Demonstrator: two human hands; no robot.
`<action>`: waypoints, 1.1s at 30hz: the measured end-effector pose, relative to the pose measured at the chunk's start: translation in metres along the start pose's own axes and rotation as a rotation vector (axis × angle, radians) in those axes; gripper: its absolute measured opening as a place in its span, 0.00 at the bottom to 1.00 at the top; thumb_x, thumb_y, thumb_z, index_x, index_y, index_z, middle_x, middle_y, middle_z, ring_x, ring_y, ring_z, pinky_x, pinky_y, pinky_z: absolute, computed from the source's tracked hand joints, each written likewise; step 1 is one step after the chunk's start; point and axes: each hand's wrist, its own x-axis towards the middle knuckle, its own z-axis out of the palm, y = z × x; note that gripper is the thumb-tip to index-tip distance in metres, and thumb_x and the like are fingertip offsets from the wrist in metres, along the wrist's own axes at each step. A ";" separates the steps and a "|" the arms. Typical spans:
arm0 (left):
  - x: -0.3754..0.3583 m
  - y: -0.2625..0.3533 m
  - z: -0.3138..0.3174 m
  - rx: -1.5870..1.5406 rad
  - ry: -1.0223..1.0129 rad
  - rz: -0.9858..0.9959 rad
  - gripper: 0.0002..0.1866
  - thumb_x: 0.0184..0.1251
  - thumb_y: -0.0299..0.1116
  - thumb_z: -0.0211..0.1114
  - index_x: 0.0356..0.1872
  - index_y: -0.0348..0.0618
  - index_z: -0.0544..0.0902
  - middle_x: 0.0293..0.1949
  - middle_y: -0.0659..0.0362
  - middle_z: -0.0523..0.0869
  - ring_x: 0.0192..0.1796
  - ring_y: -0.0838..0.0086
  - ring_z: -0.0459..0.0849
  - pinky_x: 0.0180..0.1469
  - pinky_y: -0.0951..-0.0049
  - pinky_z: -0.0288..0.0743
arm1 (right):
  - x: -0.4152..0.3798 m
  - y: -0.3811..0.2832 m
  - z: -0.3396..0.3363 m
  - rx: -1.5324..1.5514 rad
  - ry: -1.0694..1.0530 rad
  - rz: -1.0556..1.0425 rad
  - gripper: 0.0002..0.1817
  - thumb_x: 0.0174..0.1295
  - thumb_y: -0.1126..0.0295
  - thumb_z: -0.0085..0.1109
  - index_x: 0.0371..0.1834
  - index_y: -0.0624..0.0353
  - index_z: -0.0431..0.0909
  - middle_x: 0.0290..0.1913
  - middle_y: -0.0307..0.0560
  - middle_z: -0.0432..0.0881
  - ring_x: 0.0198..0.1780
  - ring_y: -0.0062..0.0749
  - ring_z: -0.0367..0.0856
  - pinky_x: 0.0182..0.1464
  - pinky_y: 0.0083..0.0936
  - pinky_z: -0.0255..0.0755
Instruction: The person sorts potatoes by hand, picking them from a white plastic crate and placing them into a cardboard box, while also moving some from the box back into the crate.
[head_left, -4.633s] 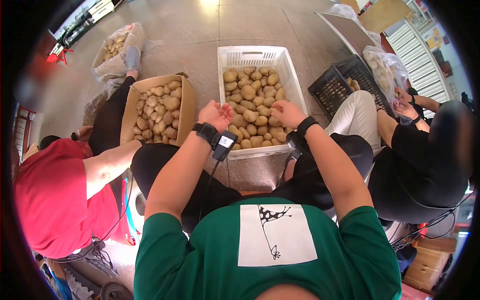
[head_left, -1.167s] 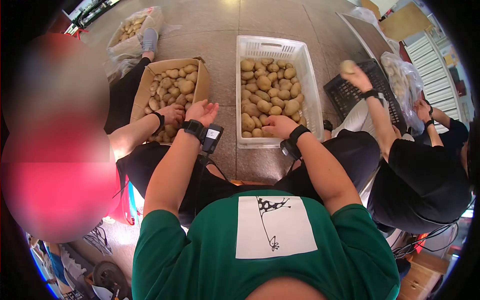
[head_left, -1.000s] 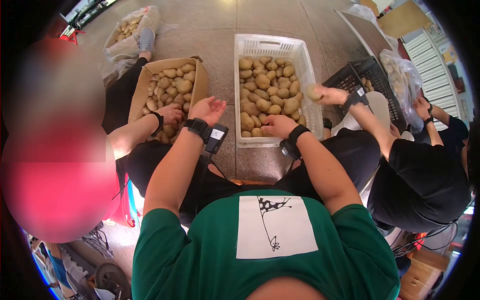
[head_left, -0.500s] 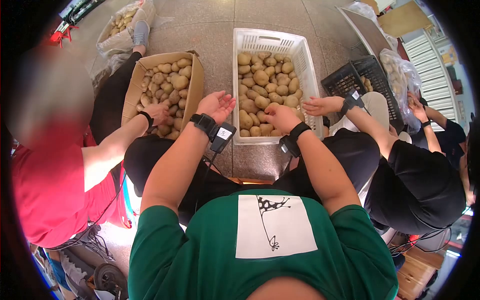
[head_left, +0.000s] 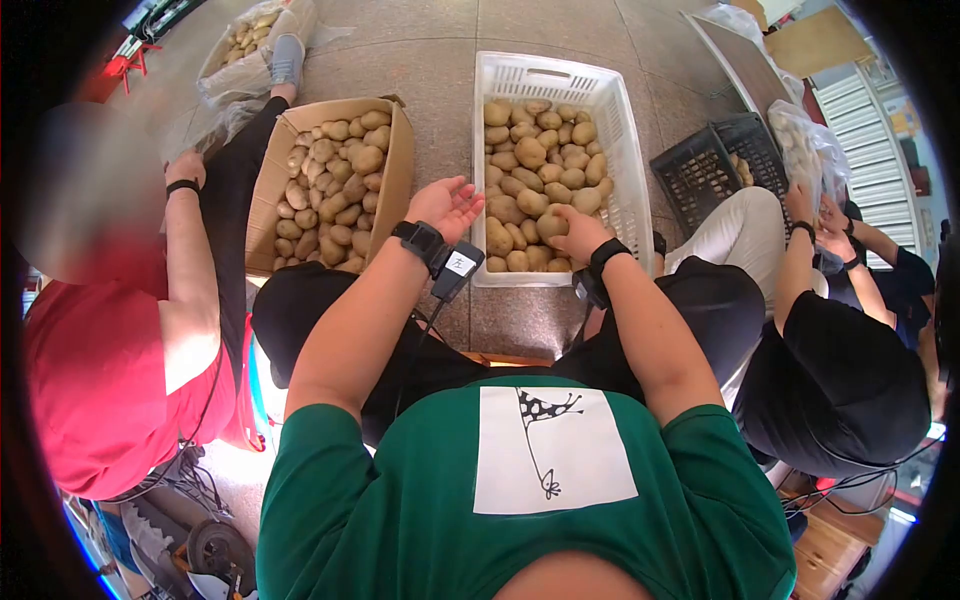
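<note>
A white plastic crate (head_left: 628, 170) in front of me holds several potatoes (head_left: 530, 153). Inside its near part, my right hand (head_left: 580, 236) has its fingers closed around a potato (head_left: 551, 226). My left hand (head_left: 447, 208) is palm up at the crate's left side, fingers apart, with nothing in it. To the left of that hand stands a cardboard box (head_left: 400, 160) with several more potatoes. Both my wrists carry black bands with small devices.
A person in red (head_left: 95, 370) sits at the left, near a bag-lined container (head_left: 250, 45) of potatoes. At the right are a person in black (head_left: 830, 370), a black crate (head_left: 690, 175) and a clear plastic bag (head_left: 800, 145).
My right hand has closed on a potato. The left person's hand has left the cardboard box and rests near the knee. The right person's hand has moved from beside my crate to the plastic bag.
</note>
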 end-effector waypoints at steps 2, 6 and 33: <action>0.002 -0.001 -0.004 -0.003 -0.003 0.004 0.12 0.63 0.28 0.50 0.46 0.37 0.65 0.42 0.52 0.67 0.45 0.64 0.70 0.47 0.67 0.72 | 0.007 0.002 0.007 0.163 -0.063 -0.155 0.26 0.46 0.65 0.60 0.51 0.58 0.66 0.43 0.57 0.76 0.44 0.47 0.74 0.47 0.32 0.68; 0.004 -0.003 -0.008 0.016 0.023 0.042 0.09 0.63 0.29 0.50 0.41 0.38 0.67 0.40 0.53 0.70 0.43 0.63 0.71 0.45 0.67 0.72 | 0.012 -0.005 0.017 0.121 -0.120 -0.276 0.28 0.45 0.68 0.60 0.52 0.54 0.66 0.42 0.56 0.76 0.44 0.47 0.74 0.47 0.32 0.68; -0.007 0.005 -0.028 0.058 -0.178 -0.129 0.17 0.61 0.39 0.54 0.45 0.41 0.65 0.43 0.50 0.68 0.39 0.62 0.72 0.39 0.63 0.75 | -0.014 -0.092 -0.023 1.056 -0.260 -0.457 0.21 0.59 0.68 0.51 0.55 0.60 0.62 0.53 0.49 0.67 0.45 0.26 0.73 0.45 0.22 0.70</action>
